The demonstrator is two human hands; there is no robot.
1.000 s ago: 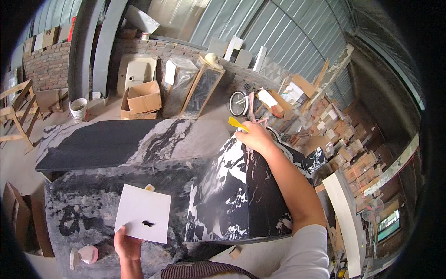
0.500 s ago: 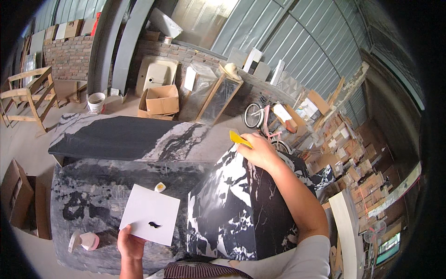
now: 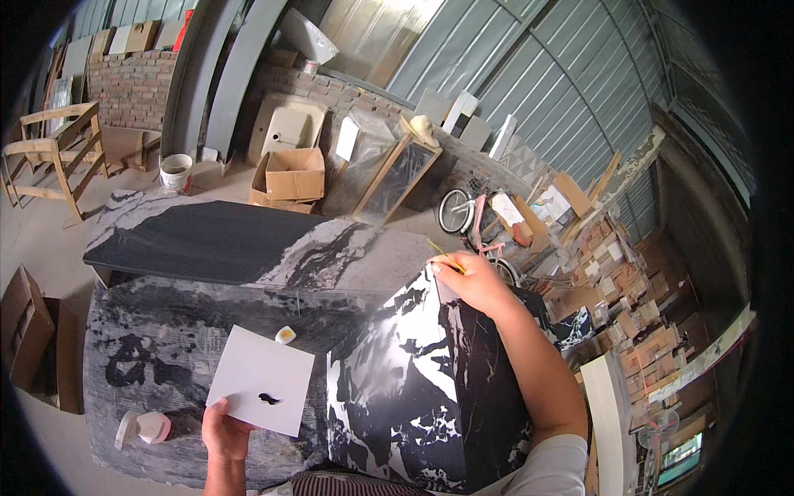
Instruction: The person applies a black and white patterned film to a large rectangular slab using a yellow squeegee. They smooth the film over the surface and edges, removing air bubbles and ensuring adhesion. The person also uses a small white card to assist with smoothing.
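Observation:
My left hand [image 3: 225, 434] grips the lower left edge of a square white board [image 3: 263, 365], thumb on top. A small smear of black paste [image 3: 269, 398] lies on the board. My right hand [image 3: 475, 283] is closed around a yellow scraper [image 3: 449, 263], seen nearly edge-on. That hand is at the far top corner of a black-and-white marbled slab piece [image 3: 393, 376], where two faces meet along a ridge. Whether the scraper's blade touches the corner I cannot tell. A small white container with a yellow centre [image 3: 285, 335] stands just beyond the board.
The worktable [image 3: 186, 331] has a dark, stained top. A pinkish spray bottle [image 3: 147, 428] lies near its left front. Behind runs a black-and-grey veined slab [image 3: 215, 236]. Farther off are a white bucket [image 3: 175, 174], cardboard boxes [image 3: 295, 172] and a bicycle [image 3: 456, 211].
My right hand has shifted slightly right and down at the corner, and the yellow scraper has turned from broadside to nearly edge-on. The board stays in my left hand; the view has tilted slightly.

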